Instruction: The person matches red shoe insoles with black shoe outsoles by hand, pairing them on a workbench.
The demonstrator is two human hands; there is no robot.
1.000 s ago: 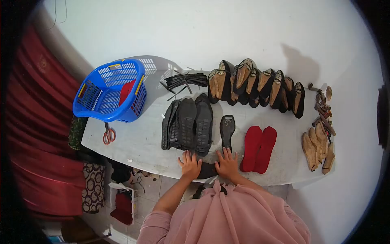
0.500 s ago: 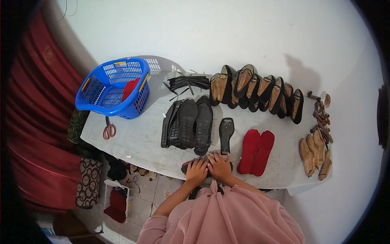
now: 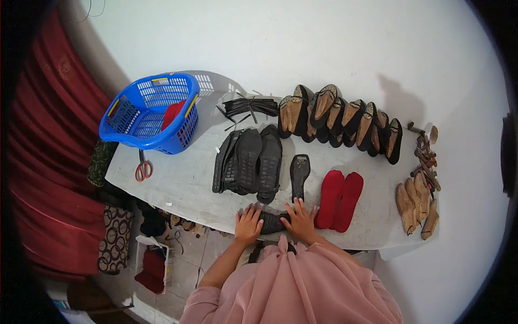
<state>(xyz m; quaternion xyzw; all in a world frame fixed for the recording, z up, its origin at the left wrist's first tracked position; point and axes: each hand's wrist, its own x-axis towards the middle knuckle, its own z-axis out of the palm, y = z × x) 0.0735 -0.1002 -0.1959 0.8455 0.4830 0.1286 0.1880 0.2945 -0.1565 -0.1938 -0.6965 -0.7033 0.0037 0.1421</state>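
Observation:
A black shoe sole (image 3: 273,222) lies sideways at the table's front edge, its ends hidden under my hands. My left hand (image 3: 249,223) rests flat on its left end, fingers stretched out. Over the right end spreads my right hand (image 3: 301,221), its fingers also apart. Just beyond the right fingertips is a single dark sole (image 3: 299,175), lying lengthwise. To the right of that hand lies a pair of red insoles (image 3: 340,201). Several black soles (image 3: 249,162) are piled together beyond the left hand.
A blue basket (image 3: 151,146) with something red inside stands at the left, with scissors (image 3: 143,168) in front. Black strips (image 3: 251,106) and a row of black shoes (image 3: 345,120) line the back. Wooden shoe lasts (image 3: 406,209) lie on the right.
My hands have moved apart along the sole, the left going left and the right going right. The sole's ribbed middle now shows between them.

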